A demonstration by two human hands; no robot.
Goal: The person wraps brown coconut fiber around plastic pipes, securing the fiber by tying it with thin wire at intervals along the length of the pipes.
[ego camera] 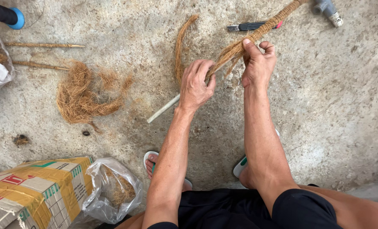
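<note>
A thin white stick (162, 109) runs diagonally from the floor up to the top right, its upper part wrapped in brown coconut fibre (268, 26). My left hand (196, 85) grips the stick and loose fibre at its bare lower stretch. Just above it, my right hand (258, 63) pinches the frayed end of the fibre wrap (232, 51) with thumb and fingers. A loose curved strand of fibre (179, 46) lies on the concrete beside my left hand.
A heap of loose fibre (84, 94) and two fibre-wrapped sticks (42, 44) lie at left. A utility knife (248, 26) and grey pipe fitting (326, 9) sit at top. A taped cardboard box (36, 186) and plastic bag of fibre (112, 191) stand bottom left. My sandalled feet (153, 163) rest below.
</note>
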